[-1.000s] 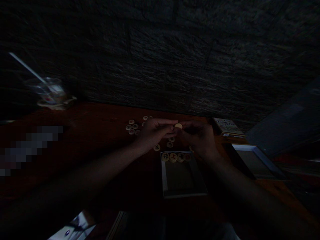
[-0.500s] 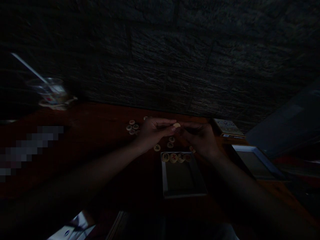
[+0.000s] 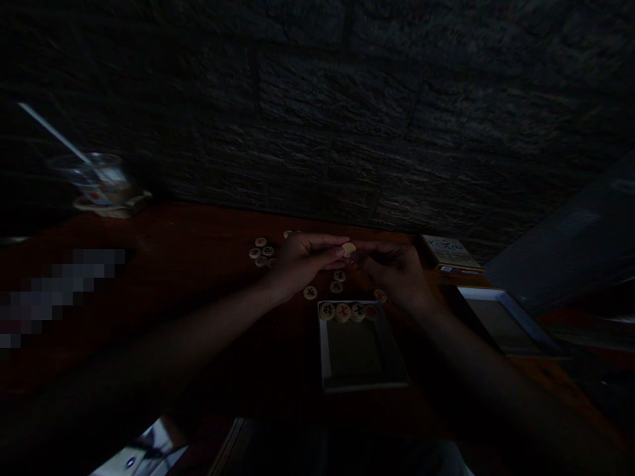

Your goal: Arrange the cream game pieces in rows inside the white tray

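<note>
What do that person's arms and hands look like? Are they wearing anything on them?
The left hand and right hand are bare, with no gloves. The left forearm and right forearm are bare too, with no sleeves showing. It's too dark to tell if there are rings or markings.

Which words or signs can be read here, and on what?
Round cream disc between the left hand and right hand: no marks visible.
Round cream discs in the white tray: dark and red characters, too blurred to read.
Flat patterned card box: printing too small to read.
Clear plastic cup: small red mark, unreadable.
</note>
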A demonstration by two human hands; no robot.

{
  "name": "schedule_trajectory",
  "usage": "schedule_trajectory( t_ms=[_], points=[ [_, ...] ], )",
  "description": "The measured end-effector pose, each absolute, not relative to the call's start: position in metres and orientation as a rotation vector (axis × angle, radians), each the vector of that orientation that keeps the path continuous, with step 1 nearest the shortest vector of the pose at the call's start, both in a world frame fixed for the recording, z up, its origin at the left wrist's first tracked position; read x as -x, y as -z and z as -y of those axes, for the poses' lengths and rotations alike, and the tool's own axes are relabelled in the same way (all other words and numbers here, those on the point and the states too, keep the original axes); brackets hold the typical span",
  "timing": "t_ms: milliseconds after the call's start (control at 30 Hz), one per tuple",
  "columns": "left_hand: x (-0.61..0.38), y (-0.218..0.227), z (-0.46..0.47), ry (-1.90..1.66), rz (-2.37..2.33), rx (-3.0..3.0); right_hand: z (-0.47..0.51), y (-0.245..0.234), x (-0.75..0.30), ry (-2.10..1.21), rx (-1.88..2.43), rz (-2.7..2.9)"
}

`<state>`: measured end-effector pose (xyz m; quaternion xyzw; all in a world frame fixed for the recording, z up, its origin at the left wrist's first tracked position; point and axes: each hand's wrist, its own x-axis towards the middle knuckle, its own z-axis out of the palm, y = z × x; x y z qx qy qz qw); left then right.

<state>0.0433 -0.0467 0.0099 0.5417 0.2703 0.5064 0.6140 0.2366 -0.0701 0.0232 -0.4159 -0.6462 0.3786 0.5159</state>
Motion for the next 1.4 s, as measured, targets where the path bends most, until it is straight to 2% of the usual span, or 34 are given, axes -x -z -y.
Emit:
schedule_trajectory(
  t_ms=[267,533,867,1400],
  points=[
    [-0.044,-0.008,0.045,-1.195,-0.584,-1.225,0.074,-0.021,-0.234,-0.741,1.006,1.587],
    [-0.042,-0.017,0.045,-0.993,-0.533,-1.083,0.077,-0.022,-0.239,-0.336,0.959,1.767],
    [-0.043,-0.017,0.045,-1.006,-0.482,-1.096,0.077,-0.024,-0.241,-0.312,0.981,1.827],
    [-0.048,-0.011,0.047,-1.041,-0.610,-1.337,0.079,-0.031,-0.242,-0.067,0.939,2.059]
  ],
)
